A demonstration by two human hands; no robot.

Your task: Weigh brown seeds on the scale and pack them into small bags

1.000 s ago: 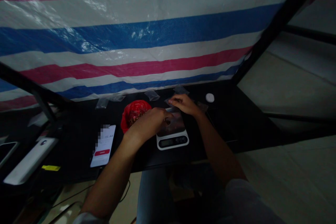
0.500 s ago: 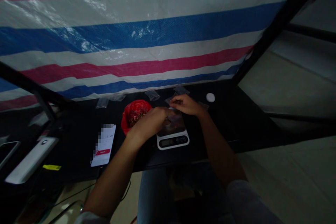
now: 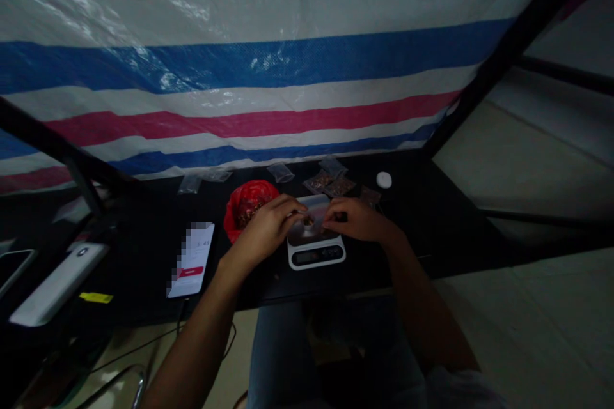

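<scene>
A white kitchen scale (image 3: 293,262) with a dark display stands in front of me, its shiny plate partly under my hands. A few small brown bits (image 3: 307,221) show on the plate between the hands. My left hand (image 3: 281,217) reaches over the plate's left side, fingertips pinched together. From the right, my right hand (image 3: 357,218) comes to the plate's edge with thumb and fingers closed. What either pinch holds is too small and dark to make out. Just left of the scale, a red plastic bag (image 3: 233,204) lies open, full of small brown pieces (image 3: 248,212).
Small filled clear bags (image 3: 339,186) lie behind the scale, and flat clear bags (image 3: 281,172) along the back. A round white object (image 3: 384,179) sits at the back right. On the left are a lit phone (image 3: 194,262), a white box-like device (image 3: 60,284) and a yellow tag (image 3: 96,298).
My right hand has drawn back from the small bags behind the scale to the plate's right side, uncovering filled bags. My left hand has shifted slightly left, exposing more of the plate.
</scene>
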